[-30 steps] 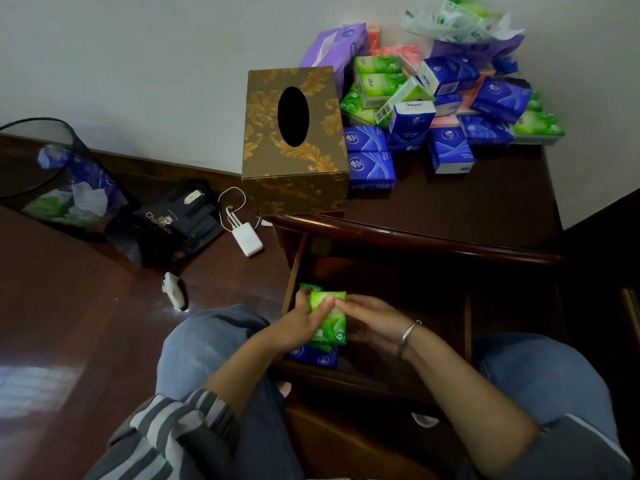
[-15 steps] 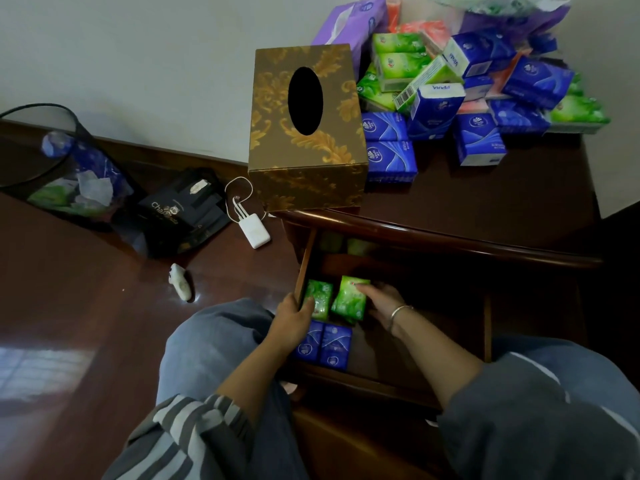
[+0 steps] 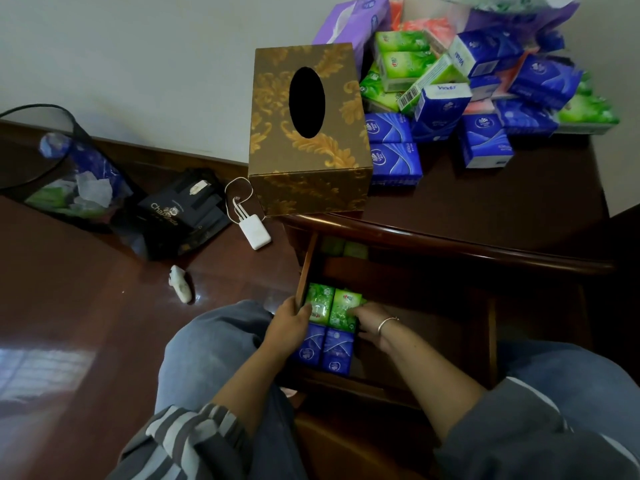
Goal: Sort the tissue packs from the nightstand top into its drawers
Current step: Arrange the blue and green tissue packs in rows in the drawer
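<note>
In the open nightstand drawer [image 3: 306, 271], left hand [image 3: 289, 323] and right hand [image 3: 372, 320] lay straight, close-set fingers on two green tissue packs [image 3: 341, 311] behind blue packs [image 3: 337, 351]; a heap of packs [image 3: 485, 84] crowds the dark nightstand top [image 3: 502, 195] beside a gold tissue box [image 3: 304, 168]; glossy floor [image 3: 86, 306], white wall [image 3: 138, 64]

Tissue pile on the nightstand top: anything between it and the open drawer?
Nothing visible. The gold tissue box stands left of the pile, not between it and the drawer. Left hand and right hand rest at the green packs inside.
</note>
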